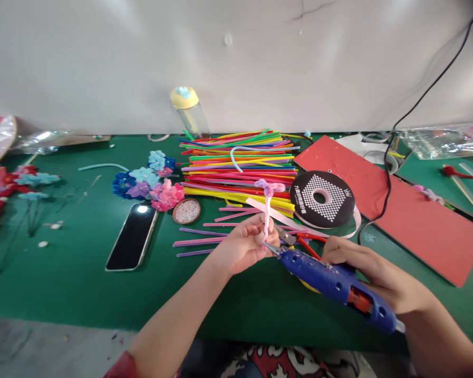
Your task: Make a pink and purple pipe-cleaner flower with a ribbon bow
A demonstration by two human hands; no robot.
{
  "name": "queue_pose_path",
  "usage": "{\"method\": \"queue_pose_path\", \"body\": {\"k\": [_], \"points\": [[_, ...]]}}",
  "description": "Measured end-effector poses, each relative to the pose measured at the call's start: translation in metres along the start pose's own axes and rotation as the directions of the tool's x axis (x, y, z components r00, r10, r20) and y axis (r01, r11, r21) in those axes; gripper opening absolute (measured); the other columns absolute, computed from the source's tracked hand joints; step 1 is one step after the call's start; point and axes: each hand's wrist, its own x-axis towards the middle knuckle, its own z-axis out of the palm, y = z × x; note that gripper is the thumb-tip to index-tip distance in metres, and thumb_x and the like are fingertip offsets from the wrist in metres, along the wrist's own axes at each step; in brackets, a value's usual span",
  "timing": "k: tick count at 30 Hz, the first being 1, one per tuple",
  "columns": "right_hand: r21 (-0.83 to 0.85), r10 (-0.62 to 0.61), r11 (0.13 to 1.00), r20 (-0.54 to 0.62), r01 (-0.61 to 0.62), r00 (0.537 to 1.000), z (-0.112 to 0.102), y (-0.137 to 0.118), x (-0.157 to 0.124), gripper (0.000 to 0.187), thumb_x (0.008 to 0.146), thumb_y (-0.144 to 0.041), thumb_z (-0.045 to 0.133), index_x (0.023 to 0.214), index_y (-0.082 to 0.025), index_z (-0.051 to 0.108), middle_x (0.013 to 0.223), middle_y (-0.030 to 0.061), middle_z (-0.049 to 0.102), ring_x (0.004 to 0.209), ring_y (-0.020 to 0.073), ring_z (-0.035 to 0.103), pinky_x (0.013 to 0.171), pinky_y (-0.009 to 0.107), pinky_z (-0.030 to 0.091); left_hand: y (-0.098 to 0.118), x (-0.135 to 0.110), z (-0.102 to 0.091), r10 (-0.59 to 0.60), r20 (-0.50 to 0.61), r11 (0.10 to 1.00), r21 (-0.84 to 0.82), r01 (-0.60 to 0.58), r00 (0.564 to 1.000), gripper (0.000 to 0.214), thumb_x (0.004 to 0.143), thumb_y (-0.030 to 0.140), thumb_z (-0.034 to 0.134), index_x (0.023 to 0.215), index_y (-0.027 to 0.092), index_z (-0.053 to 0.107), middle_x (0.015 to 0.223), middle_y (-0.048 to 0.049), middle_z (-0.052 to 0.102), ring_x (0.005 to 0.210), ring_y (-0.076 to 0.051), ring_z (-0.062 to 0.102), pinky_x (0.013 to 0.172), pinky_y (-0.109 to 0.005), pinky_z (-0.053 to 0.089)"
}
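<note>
My left hand (242,244) is closed around the stem of a small pink and purple pipe-cleaner flower (268,190), holding it upright with a pale pink ribbon strip along it. My right hand (368,270) grips a blue hot glue gun (335,281) with an orange trigger. Its metal nozzle points left and touches the stem just below my left fingers. A black ribbon spool (322,199) with a checkered label lies just behind my hands, pink ribbon trailing from it.
A pile of colourful pipe cleaners (240,163) lies on the green table (63,273). Finished flowers (153,181), a phone (133,236), a small round tin (186,211), red-handled pliers (305,240), a red board (402,210), a black cable (386,173) and a yellow-capped bottle (189,110) surround them.
</note>
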Motion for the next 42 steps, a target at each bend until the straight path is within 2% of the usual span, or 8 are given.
{"method": "queue_pose_path", "body": {"k": [17,36,42], "points": [[-0.017,0.007,1.000,-0.015,-0.007,1.000,0.0001,-0.0002,-0.0007,0.027,0.089,-0.038,0.035,0.104,-0.019,0.046,0.092,0.0093,0.051,0.081,0.0178,0.048,0.070,0.031,0.043,-0.0006,-0.0004,-0.0014,-0.007,0.028,1.000,-0.010,0.007,1.000,0.021,0.067,0.016,0.069,0.067,0.014,0.048,0.056,0.0038,0.044,0.053,-0.006,0.039,0.053,-0.018,0.030],[-0.018,0.019,1.000,-0.018,-0.019,1.000,0.0009,0.0009,-0.0017,0.020,0.087,-0.030,0.040,0.104,-0.020,0.045,0.092,0.0086,0.050,0.081,0.0174,0.048,0.070,0.031,0.043,0.0005,-0.0008,-0.0001,-0.025,0.029,0.999,-0.027,0.025,0.999,0.022,0.064,0.016,0.072,0.067,0.014,0.050,0.056,0.0038,0.047,0.052,-0.006,0.043,0.054,-0.019,0.036],[-0.029,0.015,0.999,-0.029,-0.016,0.999,0.0006,-0.0003,-0.0007,0.027,0.089,-0.038,0.035,0.103,-0.019,0.047,0.090,0.0094,0.051,0.079,0.0181,0.049,0.068,0.031,0.043,0.0007,-0.0009,0.0001,-0.027,0.023,0.999,-0.017,0.028,0.999,0.022,0.063,0.016,0.072,0.067,0.014,0.050,0.056,0.0037,0.046,0.052,-0.006,0.041,0.053,-0.019,0.033]]}}
